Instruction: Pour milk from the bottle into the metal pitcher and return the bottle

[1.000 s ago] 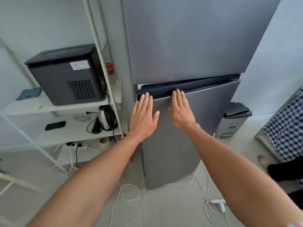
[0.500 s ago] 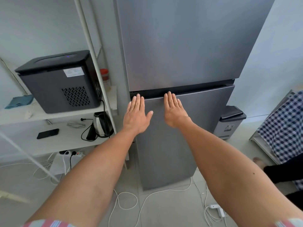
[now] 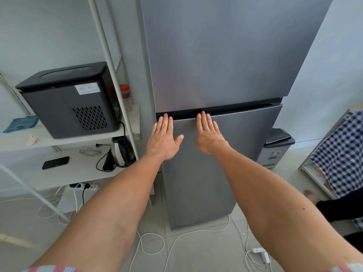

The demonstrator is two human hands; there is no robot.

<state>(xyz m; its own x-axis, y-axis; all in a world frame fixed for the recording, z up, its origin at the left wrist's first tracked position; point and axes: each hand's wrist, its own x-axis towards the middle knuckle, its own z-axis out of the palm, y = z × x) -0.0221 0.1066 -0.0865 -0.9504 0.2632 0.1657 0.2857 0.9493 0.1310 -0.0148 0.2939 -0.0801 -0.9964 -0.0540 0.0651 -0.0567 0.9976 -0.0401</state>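
Note:
A tall grey two-door fridge stands straight ahead. Its lower door sits flush with the body, only a dark gap showing above it. My left hand lies flat on the top left of that lower door, fingers together and pointing up. My right hand lies flat beside it, a little to the right, fingertips at the door's upper edge. Neither hand holds anything. No milk bottle and no metal pitcher are in view.
A white shelf rack on the left carries a dark box-shaped appliance, a kettle and a black phone. White cables trail across the floor. A small grey bin stands right of the fridge, near a checked cloth.
The lower fridge door was ajar a second ago and has swung shut under both palms. My hands have stayed flat on it and spread slightly apart.

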